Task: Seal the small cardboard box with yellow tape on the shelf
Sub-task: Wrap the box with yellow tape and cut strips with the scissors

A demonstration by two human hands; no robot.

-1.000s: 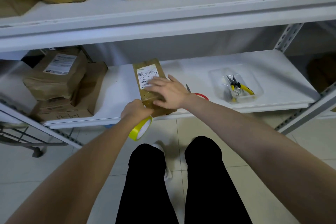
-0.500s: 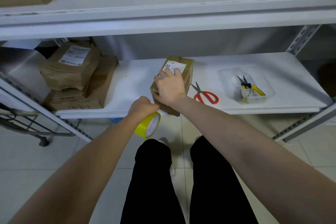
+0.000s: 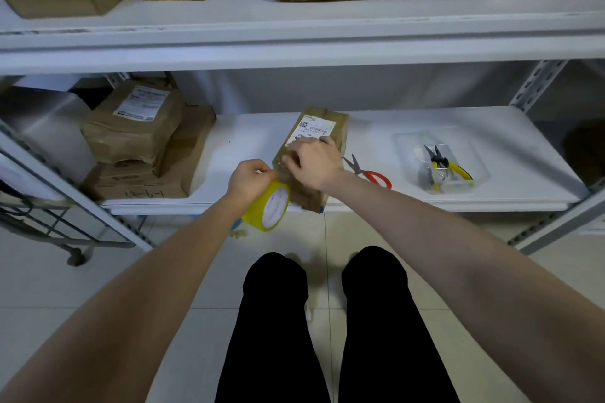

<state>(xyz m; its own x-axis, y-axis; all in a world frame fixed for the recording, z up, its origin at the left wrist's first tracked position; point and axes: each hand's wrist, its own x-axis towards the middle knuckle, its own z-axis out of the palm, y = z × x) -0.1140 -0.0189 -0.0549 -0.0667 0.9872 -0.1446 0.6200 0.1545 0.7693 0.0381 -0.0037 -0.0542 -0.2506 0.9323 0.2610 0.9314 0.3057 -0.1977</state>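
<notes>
Red scissors beside box, pliers tray right.

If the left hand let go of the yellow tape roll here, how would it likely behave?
The tape roll hangs past the shelf edge, gripped by the left hand, so it would probably drop toward the floor. Being round, it could roll away after landing. It looks stiff and light: one hand carries it easily.

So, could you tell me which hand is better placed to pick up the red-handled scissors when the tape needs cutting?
Probably the right hand. It rests on the small cardboard box, and the scissors lie on the shelf just beside it. The left hand grips the yellow tape roll, on the box's far side.
</notes>
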